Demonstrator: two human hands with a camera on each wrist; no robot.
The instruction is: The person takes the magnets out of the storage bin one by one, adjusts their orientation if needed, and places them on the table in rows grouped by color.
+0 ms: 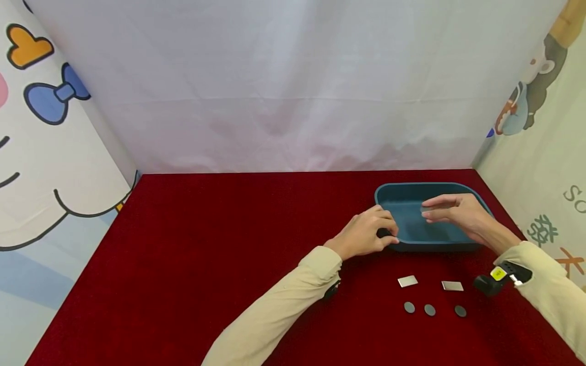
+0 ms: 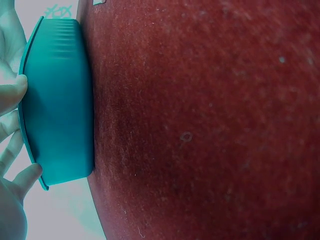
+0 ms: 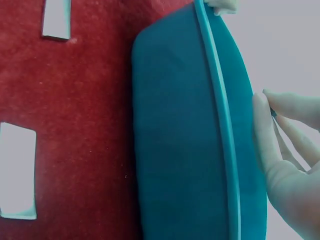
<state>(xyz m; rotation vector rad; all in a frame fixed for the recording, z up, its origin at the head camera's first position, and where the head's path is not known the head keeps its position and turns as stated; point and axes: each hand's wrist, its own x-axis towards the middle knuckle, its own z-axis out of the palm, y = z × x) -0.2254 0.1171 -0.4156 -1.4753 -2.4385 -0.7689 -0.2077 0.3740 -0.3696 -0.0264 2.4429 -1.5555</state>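
Note:
My left hand [image 1: 366, 231] grips the rim of a blue plastic basin [image 1: 426, 246] at its near left corner. In the left wrist view, a thumb presses the outside of the basin's wall [image 2: 60, 100] near the rim. My right hand [image 1: 464, 216] hangs over the basin's opening, its fingertips above the inside. Thumb and fingers pinch a small thin grey disc [image 1: 425, 209]; only its dark edge shows in the right wrist view. On the red cloth in front of the basin lie two silvery rectangular plates [image 1: 407, 281] and three grey discs [image 1: 429, 310].
A dark red cloth [image 1: 206, 244] covers the table. Behind it hangs a white curtain [image 1: 274, 101], and printed sheets with cartoon figures close off both sides. The basin stands near the table's right edge, close to the right-hand sheet [image 1: 549, 178].

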